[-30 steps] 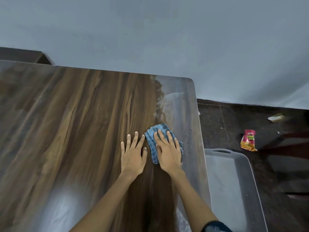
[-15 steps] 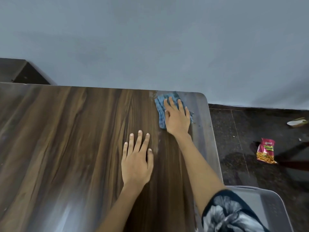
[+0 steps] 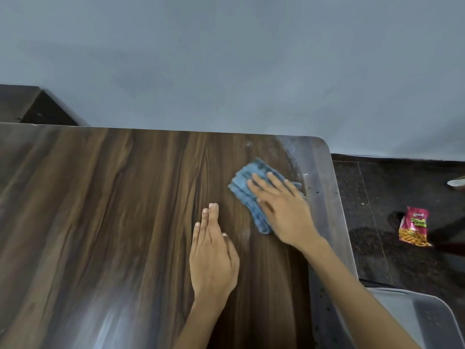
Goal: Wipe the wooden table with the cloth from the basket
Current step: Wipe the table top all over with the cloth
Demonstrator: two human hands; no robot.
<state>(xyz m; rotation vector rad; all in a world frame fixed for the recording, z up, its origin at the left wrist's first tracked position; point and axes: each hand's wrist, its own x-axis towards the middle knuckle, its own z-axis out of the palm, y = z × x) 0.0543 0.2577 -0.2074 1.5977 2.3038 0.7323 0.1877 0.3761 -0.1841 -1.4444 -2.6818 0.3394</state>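
The blue cloth (image 3: 247, 191) was pressed flat against the wooden table (image 3: 100, 210) near its two o'clock corner by the right hand (image 3: 281, 210), fingers straight, nothing gripped. The left hand (image 3: 212, 258) was laid flat on bare wood at the cloth's seven o'clock. Dusty smears were seen at the corner; wiping was judged underway, most of the top probably left. The grey basket (image 3: 427, 321) was seen at four o'clock.
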